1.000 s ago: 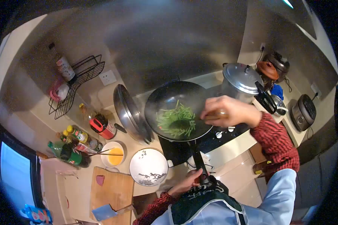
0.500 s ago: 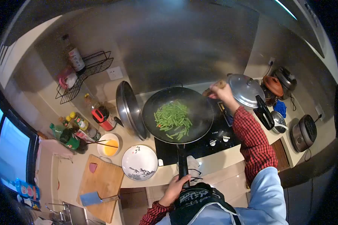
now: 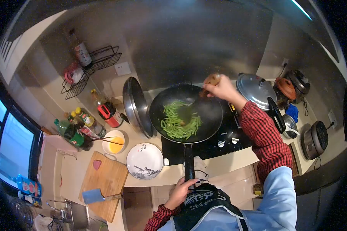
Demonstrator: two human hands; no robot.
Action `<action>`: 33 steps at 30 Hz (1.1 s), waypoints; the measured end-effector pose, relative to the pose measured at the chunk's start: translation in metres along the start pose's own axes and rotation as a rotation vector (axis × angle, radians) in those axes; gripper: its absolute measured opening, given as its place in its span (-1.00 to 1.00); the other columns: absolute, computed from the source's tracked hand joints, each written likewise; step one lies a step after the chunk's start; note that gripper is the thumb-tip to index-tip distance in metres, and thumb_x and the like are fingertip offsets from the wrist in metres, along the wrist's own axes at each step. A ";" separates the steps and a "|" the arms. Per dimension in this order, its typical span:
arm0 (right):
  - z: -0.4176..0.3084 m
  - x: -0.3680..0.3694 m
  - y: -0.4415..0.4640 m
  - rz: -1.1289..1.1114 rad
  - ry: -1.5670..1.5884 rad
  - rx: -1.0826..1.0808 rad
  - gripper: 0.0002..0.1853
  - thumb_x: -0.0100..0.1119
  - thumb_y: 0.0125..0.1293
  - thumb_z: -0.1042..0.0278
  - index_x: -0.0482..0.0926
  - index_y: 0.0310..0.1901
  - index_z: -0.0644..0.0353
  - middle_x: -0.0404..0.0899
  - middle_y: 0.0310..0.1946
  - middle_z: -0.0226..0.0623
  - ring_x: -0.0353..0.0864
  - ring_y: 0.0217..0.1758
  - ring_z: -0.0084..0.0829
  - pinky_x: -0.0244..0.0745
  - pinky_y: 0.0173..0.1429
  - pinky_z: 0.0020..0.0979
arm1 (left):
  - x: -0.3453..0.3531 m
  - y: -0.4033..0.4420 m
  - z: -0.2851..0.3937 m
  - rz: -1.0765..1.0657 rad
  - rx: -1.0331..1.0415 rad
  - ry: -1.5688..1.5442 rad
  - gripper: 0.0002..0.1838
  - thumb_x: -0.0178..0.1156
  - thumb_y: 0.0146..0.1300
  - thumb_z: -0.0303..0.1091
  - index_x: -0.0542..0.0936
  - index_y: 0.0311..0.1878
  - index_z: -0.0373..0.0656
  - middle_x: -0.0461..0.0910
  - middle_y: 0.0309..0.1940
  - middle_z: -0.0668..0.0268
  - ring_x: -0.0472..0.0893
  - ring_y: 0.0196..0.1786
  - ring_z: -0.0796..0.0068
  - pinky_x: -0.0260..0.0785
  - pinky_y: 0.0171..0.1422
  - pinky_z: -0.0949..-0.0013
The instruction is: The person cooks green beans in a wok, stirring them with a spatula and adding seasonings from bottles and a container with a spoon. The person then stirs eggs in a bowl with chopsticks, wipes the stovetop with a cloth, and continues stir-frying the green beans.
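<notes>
My left hand (image 3: 180,191) is wrapped round the black handle (image 3: 189,165) of a dark wok (image 3: 214,127) on the stove. Above the wok's right rim, my right hand (image 3: 222,87) grips a spatula (image 3: 204,92) by its brownish handle; its lower end is blurred over the pan. Cut green beans (image 3: 178,129) lie in the wok, parted in a ring around a darker patch in the middle. Left of the stove stands a white plate (image 3: 144,154) with an ink-style landscape painted on it.
Beside the wok leans a metal lid (image 3: 137,107). A bowl of yellow liquid (image 3: 115,143) holds chopsticks. A cleaver (image 3: 93,196) lies on the cutting board (image 3: 104,177). Bottles (image 3: 74,133) stand at left, a pressure cooker (image 3: 256,90) and a rice cooker (image 3: 314,140) at right.
My right hand has risen from low over the wok, then shifted slightly left. The beans have spread from a heap into a ring. My left hand still holds the handle.
</notes>
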State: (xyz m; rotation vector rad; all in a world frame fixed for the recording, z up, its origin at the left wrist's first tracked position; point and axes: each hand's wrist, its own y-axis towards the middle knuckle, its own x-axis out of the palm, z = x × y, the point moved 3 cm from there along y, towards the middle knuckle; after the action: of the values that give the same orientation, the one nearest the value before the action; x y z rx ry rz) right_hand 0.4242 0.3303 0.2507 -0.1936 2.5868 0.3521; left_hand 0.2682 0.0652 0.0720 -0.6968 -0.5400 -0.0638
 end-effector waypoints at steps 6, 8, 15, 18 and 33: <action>-0.014 -0.072 0.004 0.140 -0.556 0.050 -0.71 0.14 -0.06 0.21 0.51 -0.47 0.34 0.56 -0.59 -0.13 0.59 -0.53 -0.36 0.48 -0.37 -0.35 | 0.000 -0.001 0.004 -0.090 -0.040 0.003 -0.81 0.15 0.06 -0.33 0.44 -0.26 -0.13 0.39 -0.46 0.44 0.40 -0.43 0.63 0.28 -0.38 0.55; 0.018 -0.067 0.015 0.183 -0.582 0.065 -0.69 0.12 -0.06 0.20 0.51 -0.47 0.37 0.56 -0.58 -0.10 0.60 -0.52 -0.34 0.48 -0.32 -0.34 | 0.001 -0.002 0.006 -0.091 -0.044 -0.002 -0.80 0.14 0.07 -0.32 0.44 -0.25 -0.15 0.40 -0.44 0.43 0.42 -0.40 0.63 0.30 -0.35 0.53; 0.030 -0.051 -0.005 0.273 0.154 0.130 -0.79 0.14 0.01 0.35 0.49 -0.47 0.38 0.54 -0.61 -0.19 0.55 -0.67 -0.48 0.44 -0.60 -0.50 | -0.001 -0.004 0.007 -0.225 0.024 0.002 -0.78 0.07 0.14 -0.34 0.47 -0.16 -0.20 0.43 -0.30 0.38 0.43 -0.21 0.64 0.32 -0.20 0.51; 0.018 -0.062 0.004 0.208 -0.136 0.116 -0.79 0.14 0.02 0.35 0.50 -0.43 0.37 0.54 -0.58 -0.19 0.53 -0.66 -0.49 0.43 -0.56 -0.48 | -0.010 0.002 0.000 -0.251 0.125 0.158 -0.80 0.00 0.18 -0.41 0.47 -0.13 -0.20 0.41 -0.23 0.35 0.41 -0.20 0.63 0.28 -0.16 0.52; -0.059 -0.014 -0.063 -0.604 -0.275 -0.712 -0.84 0.19 -0.03 0.50 0.51 -0.34 0.22 0.49 -0.42 -0.23 0.51 -0.36 -0.25 0.40 -0.29 -0.34 | -0.012 0.009 -0.011 -0.205 0.151 0.143 -0.74 0.13 0.10 -0.30 0.45 -0.17 -0.22 0.43 -0.30 0.42 0.38 -0.28 0.68 0.20 -0.21 0.62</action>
State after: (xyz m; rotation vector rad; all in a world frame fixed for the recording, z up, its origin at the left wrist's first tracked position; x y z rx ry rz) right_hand 0.4213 0.2542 0.2933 -1.0564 1.9107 0.9651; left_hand 0.2649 0.0640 0.0541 -0.4840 -0.4722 -0.2596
